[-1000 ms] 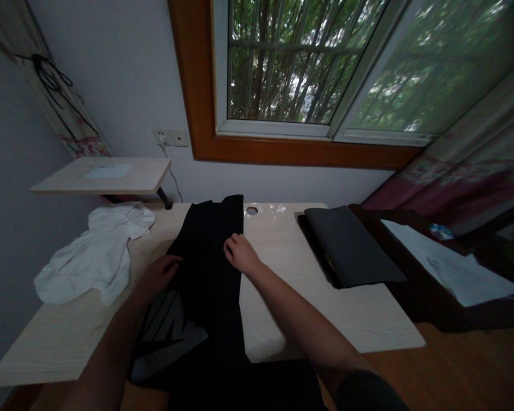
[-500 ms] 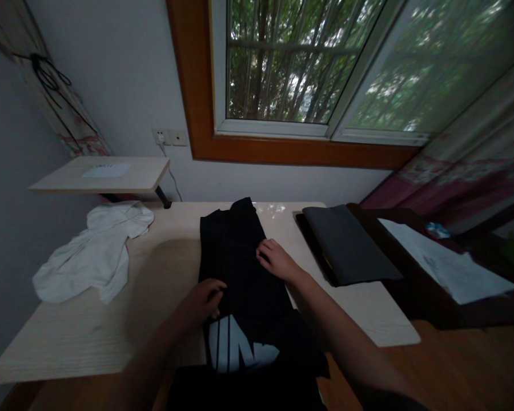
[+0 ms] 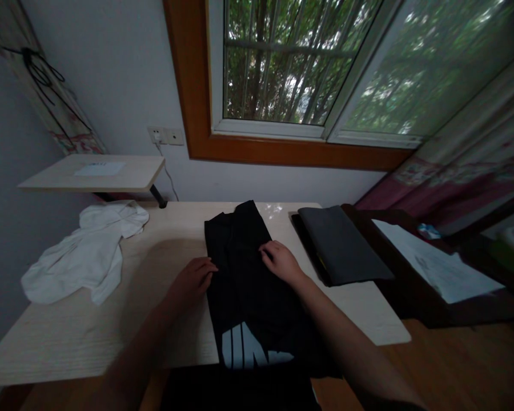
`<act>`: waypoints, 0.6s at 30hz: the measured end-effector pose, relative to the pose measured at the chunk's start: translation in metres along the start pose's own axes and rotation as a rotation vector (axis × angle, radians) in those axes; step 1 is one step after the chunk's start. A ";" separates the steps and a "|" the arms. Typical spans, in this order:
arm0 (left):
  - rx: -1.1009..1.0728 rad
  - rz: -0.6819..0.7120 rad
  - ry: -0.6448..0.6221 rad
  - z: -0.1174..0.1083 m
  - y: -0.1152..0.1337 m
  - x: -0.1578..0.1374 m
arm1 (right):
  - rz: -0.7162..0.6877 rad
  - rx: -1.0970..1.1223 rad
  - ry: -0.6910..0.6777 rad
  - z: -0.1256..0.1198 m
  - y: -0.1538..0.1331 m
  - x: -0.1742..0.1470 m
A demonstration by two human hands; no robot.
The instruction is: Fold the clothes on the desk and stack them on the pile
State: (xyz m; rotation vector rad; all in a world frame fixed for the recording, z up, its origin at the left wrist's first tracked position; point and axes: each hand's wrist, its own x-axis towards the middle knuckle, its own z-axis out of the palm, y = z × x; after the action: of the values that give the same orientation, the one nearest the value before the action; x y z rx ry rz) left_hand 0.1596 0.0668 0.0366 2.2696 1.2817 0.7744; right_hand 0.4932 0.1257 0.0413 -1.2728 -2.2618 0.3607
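A black garment point(image 3: 248, 285) with a large pale print point(image 3: 244, 345) lies lengthwise over the table, its near end reaching the front edge. At its left edge, my left hand point(image 3: 195, 278) has its fingers closed on the cloth. My right hand point(image 3: 282, 261) is curled at the right side, fingers bent and pinching the fabric. Creases run through the garment between both hands, and its far end is uneven.
A crumpled white garment point(image 3: 85, 251) lies on the left, near a raised shelf point(image 3: 137, 177). Right of the black garment is a dark grey folder-like item point(image 3: 342, 245). Beyond it, a white sheet point(image 3: 437, 265) lies on a dark surface. A window point(image 3: 295, 63) is ahead.
My left hand has moved up and slightly left along the garment, to its edge. My right hand has shifted slightly down. The garment's near part with the print has shifted right.
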 end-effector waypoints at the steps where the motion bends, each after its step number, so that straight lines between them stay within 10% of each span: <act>1: 0.020 0.028 -0.019 0.000 -0.006 0.001 | 0.018 -0.011 0.015 0.002 -0.008 0.006; 10: 0.026 0.057 -0.036 0.003 -0.021 0.002 | 0.236 -0.301 -0.095 0.050 -0.088 0.057; 18: -0.019 0.004 0.019 0.004 -0.030 0.002 | 0.341 -0.350 -0.183 0.052 -0.104 0.056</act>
State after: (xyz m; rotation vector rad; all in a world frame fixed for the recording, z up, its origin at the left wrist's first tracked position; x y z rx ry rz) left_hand 0.1443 0.0830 0.0160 2.2555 1.2730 0.8083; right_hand 0.3663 0.1203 0.0636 -1.8860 -2.3259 0.2104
